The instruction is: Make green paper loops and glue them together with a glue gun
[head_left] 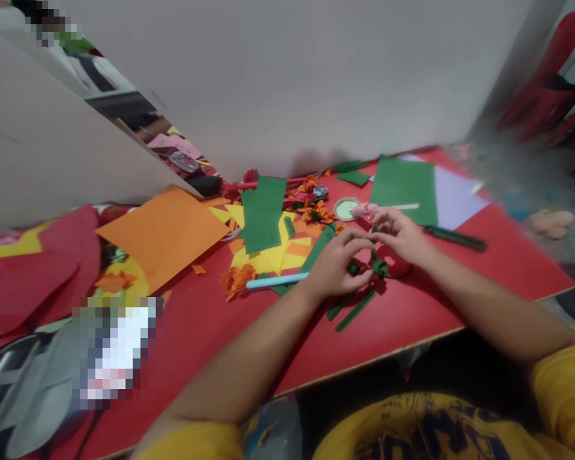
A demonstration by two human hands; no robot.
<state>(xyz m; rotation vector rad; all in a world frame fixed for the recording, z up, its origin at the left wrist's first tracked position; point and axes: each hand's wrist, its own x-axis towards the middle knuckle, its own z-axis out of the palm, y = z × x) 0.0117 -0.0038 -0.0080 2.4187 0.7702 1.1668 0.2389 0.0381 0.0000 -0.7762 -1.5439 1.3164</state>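
Hands meeting mid-table, left hand (338, 265) and right hand (397, 236) both pinching green curl (378, 268) between them, loose strip (356, 311) just nearer, slanted.

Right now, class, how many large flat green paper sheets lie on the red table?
2. One green sheet lies mid-table on the yellow paper; another green sheet lies farther right, overlapping a lilac sheet. Smaller green strips are not counted, and others may be hidden under the clutter.

Both forearms reaching forward, left hand (338, 265) and right hand (398, 235) together, fingertips pinched in a close grip
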